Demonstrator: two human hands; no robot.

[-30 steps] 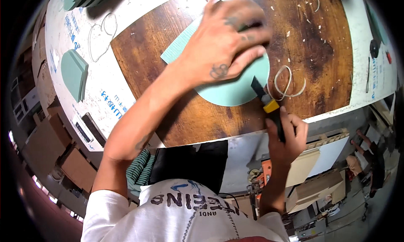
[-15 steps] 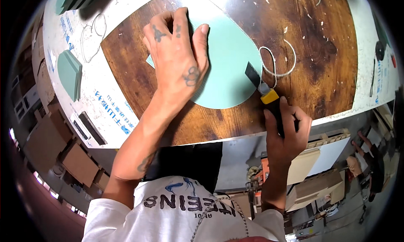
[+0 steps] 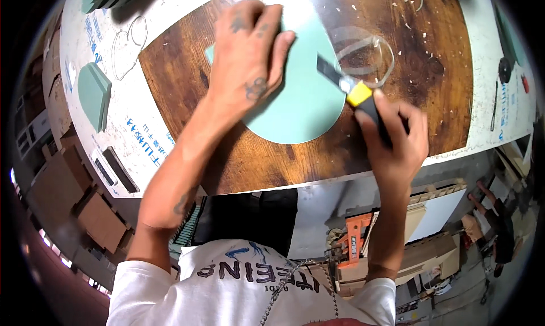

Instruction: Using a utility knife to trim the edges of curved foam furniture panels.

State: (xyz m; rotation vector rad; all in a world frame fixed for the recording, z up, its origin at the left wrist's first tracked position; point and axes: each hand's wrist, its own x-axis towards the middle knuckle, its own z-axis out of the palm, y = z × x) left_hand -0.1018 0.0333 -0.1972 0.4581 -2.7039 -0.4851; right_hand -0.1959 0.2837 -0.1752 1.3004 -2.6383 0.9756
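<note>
Head view: rests the left hand (image 3: 244, 59) on a big, round-ended green sheet (image 3: 301, 93), fingers bent. Holds a knife (image 3: 359, 93), black and yellow, clamped tight in the right hand (image 3: 400, 133). Has the two hands apart from each other. Points the blade (image 3: 329, 69) to the far left, over the right part of the green sheet; cannot tell touching from just above. Has the green sheet a bit left of the middle on a brown board (image 3: 431, 99), on top of a white worktop (image 3: 128, 104). Shows a blurry pale loop (image 3: 392, 59) to the right of the blade. Shows green pieces (image 3: 93, 99) in a stack and a thin string (image 3: 116, 59) at the left, and a round black thing (image 3: 504, 69) near a small red thing (image 3: 525, 84) at the right.
</note>
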